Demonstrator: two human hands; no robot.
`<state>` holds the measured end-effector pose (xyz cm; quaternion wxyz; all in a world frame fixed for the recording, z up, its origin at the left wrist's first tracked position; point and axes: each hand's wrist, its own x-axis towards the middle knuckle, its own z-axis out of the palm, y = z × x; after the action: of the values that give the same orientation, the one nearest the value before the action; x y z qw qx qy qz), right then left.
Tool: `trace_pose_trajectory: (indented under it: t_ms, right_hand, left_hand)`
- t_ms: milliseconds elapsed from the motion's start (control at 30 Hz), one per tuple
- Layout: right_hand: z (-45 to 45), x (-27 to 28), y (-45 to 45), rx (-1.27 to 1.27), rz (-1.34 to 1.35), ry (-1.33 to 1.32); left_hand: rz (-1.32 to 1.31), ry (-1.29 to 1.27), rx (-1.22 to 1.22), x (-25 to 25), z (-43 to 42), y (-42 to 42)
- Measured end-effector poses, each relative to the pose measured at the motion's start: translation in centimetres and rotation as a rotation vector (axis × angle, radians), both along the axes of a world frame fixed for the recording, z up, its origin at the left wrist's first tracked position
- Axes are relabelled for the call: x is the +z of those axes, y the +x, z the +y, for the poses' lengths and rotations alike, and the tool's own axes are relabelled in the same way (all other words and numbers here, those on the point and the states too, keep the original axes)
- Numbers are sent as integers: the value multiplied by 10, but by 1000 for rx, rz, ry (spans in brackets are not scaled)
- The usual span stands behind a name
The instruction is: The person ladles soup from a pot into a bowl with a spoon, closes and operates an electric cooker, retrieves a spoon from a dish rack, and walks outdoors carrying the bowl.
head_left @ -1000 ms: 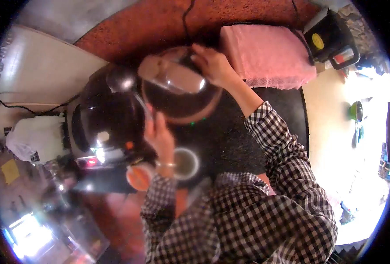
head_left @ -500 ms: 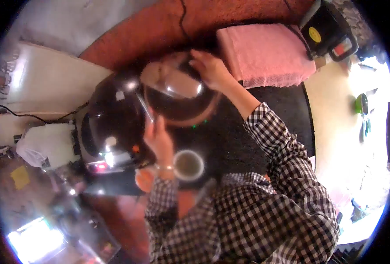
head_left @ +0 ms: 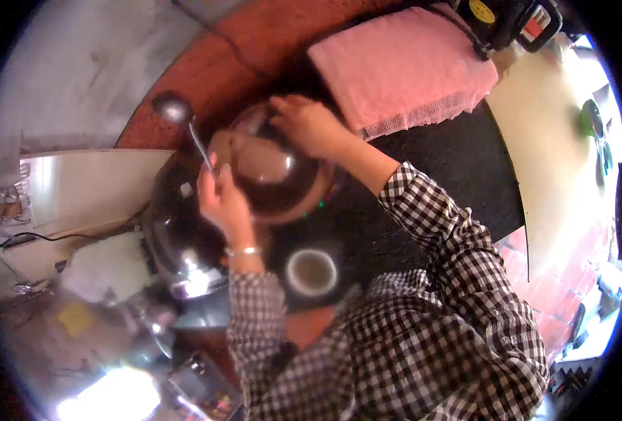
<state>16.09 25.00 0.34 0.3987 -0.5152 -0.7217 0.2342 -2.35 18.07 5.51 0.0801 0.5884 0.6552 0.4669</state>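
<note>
My left hand (head_left: 223,200), with a bracelet at the wrist, is closed round the handle of a metal ladle (head_left: 173,107). The ladle's bowl points up and away to the left, over the reddish surface. To its right is a round, dark, glossy pot (head_left: 304,200) with a brownish rim and pale reflections across it. My right hand (head_left: 305,126) reaches across the pot's far side. Its fingers are curled together near the far rim, and what they grip is blurred. A small pale-rimmed bowl (head_left: 311,273) stands on the dark surface, nearer to my body.
A shiny black rounded appliance (head_left: 188,228) stands left of the pot. Behind on the right lies a folded pink cloth (head_left: 409,70), with a black device (head_left: 500,24) beyond it. A cable (head_left: 234,45) runs over the reddish surface. Bright light glares at lower left.
The view has shifted and turned. My left hand has moved left with the ladle, whose bowl now sits farther from the pot. My right hand stays at the pot's far side.
</note>
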Motion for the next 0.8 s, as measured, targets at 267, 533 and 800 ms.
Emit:
trace_pose_trajectory:
  t_ms: [267,533,800]
  right_hand:
    - [-4,16,0,31,18,-70]
    - [-4,17,1,15,62,-66]
    - [0,7,-2,-9,58,-8]
  left_hand:
    - [159,-6,-50,2,17,-3]
    - [229,38,-109,2,16,-11]
    - [286,28,-236,-3,22,-24]
